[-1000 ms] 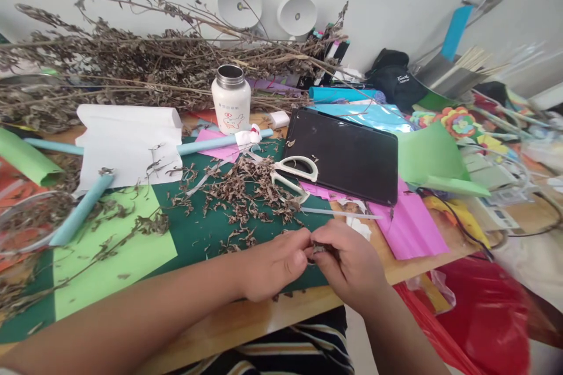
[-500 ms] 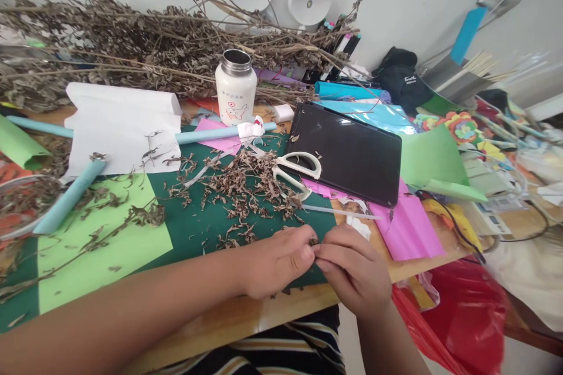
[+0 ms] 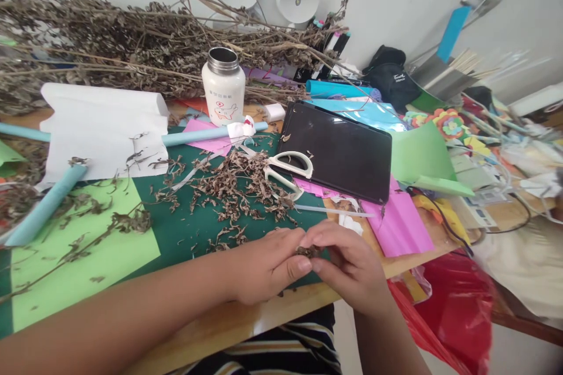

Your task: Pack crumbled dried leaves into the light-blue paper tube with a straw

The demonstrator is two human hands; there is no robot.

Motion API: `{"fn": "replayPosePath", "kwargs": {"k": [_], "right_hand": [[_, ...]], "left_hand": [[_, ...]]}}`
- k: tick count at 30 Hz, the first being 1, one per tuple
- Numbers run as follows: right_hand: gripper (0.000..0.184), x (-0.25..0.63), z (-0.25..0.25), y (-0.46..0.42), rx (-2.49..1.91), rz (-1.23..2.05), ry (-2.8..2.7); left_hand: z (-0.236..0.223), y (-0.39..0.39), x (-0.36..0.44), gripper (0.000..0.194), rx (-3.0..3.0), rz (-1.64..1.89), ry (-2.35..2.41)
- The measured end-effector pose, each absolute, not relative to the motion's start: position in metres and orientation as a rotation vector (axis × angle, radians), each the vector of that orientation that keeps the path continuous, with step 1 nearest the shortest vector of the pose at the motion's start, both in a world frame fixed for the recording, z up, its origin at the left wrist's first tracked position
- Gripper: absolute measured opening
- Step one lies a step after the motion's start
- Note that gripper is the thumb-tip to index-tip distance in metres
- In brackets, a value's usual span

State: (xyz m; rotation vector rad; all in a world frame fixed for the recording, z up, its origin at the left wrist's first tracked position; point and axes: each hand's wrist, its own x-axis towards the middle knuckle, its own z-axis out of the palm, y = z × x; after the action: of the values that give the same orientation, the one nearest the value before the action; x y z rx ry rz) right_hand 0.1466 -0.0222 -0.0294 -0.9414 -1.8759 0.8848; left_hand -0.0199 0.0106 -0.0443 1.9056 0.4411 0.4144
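Observation:
A small clump of dried leaves (image 3: 308, 251) shows between my two hands, just above the front edge of the table. My left hand (image 3: 270, 266) is closed around it, thumb along the near side. From the right, my right hand (image 3: 354, 263) curls its fingertips and thumb about the same clump. Beyond them, a loose heap of dried leaves (image 3: 233, 181) lies on the green cutting mat (image 3: 167, 217). White-handled scissors (image 3: 290, 170) rest at the heap's right side, their blades partly covered by leaves.
Behind the heap stand an uncapped white bottle (image 3: 223, 91) and a long pile of dried stalks (image 3: 132, 41). A black tablet (image 3: 338, 149) lies at right, near pink paper (image 3: 400, 222). Light green paper (image 3: 83, 252) and a blue paper roll (image 3: 48, 205) are at left. A red bag (image 3: 457, 304) hangs below.
My right fingers have opened from a tight pinch and now arch over the leaf clump, which shows more. The whole view has shifted slightly, with the table things appearing further left.

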Motion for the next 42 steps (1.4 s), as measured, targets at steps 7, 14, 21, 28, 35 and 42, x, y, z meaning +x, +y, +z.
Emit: {"fn": "replayPosePath", "kwargs": {"k": [7, 14, 21, 28, 35, 42], "right_hand": [[0.024, 0.143, -0.032, -0.017, -0.826, 0.602, -1.922], [0.023, 0.148, -0.022, -0.015, -0.789, 0.235, -2.173], [0.018, 0.141, -0.038, -0.014, -0.856, 0.623, -1.851], [0.012, 0.140, -0.038, -0.011, -0.981, 0.598, -1.849], [0.012, 0.139, -0.042, -0.015, -0.892, 0.754, -1.794], [0.030, 0.144, -0.047, -0.019, -0.846, 0.618, -1.825]], "left_hand": [[-0.047, 0.013, -0.021, 0.052, 1.864, 0.448, 0.428], [-0.042, 0.012, -0.020, 0.048, 1.828, 0.425, 0.451], [-0.042, 0.012, -0.020, 0.033, 1.821, 0.409, 0.523], [-0.038, 0.009, -0.015, 0.019, 1.730, 0.413, 0.642], [-0.042, 0.005, -0.014, 0.012, 1.651, 0.476, 0.643], [-0.047, 0.008, -0.016, 0.034, 1.663, 0.474, 0.520]]}}
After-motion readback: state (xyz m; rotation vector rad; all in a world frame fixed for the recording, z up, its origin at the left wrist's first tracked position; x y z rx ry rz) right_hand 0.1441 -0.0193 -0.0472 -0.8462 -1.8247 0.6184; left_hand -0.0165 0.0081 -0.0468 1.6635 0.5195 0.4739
